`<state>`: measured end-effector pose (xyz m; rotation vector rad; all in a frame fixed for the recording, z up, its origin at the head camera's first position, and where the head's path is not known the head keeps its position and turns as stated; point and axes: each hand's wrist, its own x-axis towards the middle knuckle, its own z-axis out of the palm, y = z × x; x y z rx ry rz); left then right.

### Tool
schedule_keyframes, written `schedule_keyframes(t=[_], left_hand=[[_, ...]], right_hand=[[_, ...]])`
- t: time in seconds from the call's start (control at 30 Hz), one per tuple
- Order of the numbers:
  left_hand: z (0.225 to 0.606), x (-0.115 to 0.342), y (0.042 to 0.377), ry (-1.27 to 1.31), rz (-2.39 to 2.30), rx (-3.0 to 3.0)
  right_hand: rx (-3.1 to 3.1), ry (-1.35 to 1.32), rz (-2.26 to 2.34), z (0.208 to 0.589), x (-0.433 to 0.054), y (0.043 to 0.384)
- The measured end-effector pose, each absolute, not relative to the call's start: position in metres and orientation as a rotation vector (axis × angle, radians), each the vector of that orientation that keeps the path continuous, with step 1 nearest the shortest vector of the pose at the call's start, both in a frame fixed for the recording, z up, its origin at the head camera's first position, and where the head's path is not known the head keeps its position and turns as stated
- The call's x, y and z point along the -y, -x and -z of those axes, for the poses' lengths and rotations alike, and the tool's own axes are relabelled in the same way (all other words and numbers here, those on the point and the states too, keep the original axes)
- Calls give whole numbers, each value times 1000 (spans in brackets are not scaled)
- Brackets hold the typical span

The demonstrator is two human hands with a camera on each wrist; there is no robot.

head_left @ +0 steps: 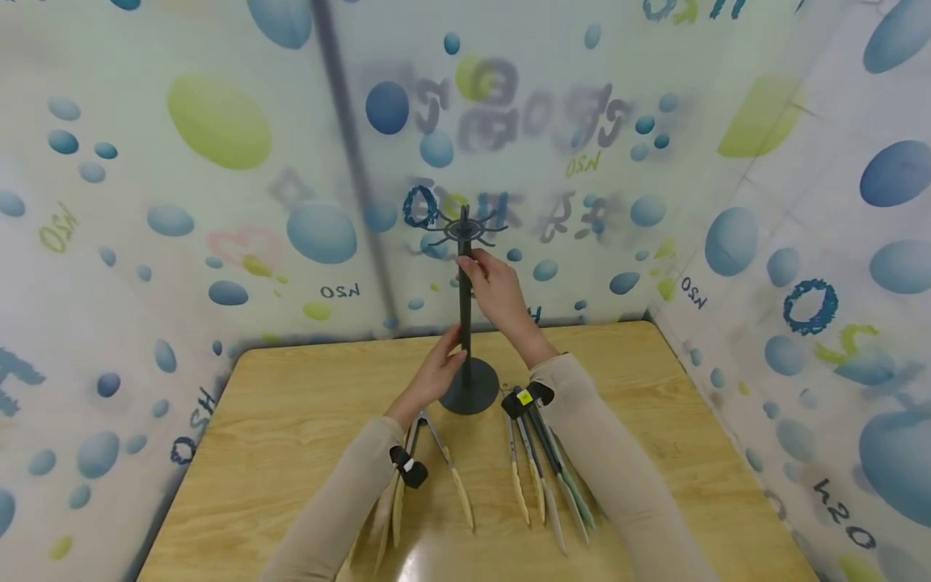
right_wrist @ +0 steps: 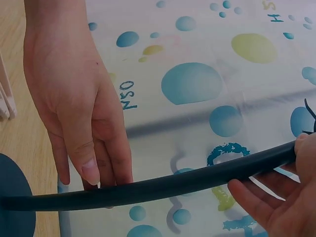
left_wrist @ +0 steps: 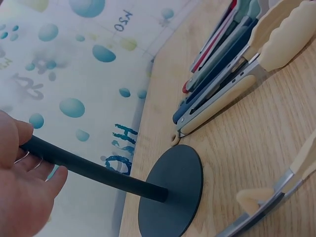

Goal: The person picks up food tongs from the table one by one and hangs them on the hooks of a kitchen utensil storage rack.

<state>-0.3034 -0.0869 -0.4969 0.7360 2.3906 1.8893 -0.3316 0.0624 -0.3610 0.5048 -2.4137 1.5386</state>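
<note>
A dark utensil stand (head_left: 465, 307) with a round base and a ring of hooks at its top stands upright on the table. My right hand (head_left: 496, 291) holds its pole just below the hooks, the thumb on one side and the fingers round the other. Lower down, my left hand (head_left: 438, 368) touches the pole with nearly straight fingers. In the right wrist view the left hand's fingertips (right_wrist: 118, 175) reach behind the pole, the thumb apart from it. Several kitchen tongs (left_wrist: 222, 74) lie right of the base, and more tongs (head_left: 454, 477) lie near my left forearm.
The wooden table (head_left: 291, 404) ends against a wall (head_left: 305, 162) patterned with blue and green spots. Another patterned wall (head_left: 822, 307) runs along the right side. A black wrist camera (head_left: 409, 467) sits on the left sleeve, close above the tongs.
</note>
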Motion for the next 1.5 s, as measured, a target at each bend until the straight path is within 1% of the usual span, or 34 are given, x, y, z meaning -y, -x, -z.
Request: schedule_keyframes(t=[1.0,1.5], left_hand=[[499,80,260,-680,-1856,-2386],[504,79,250,-734,-1848,-2400]], right_hand=[[2427,-566,-1492,363,-71,296],[2407,-567,-1484,365,-71,285]])
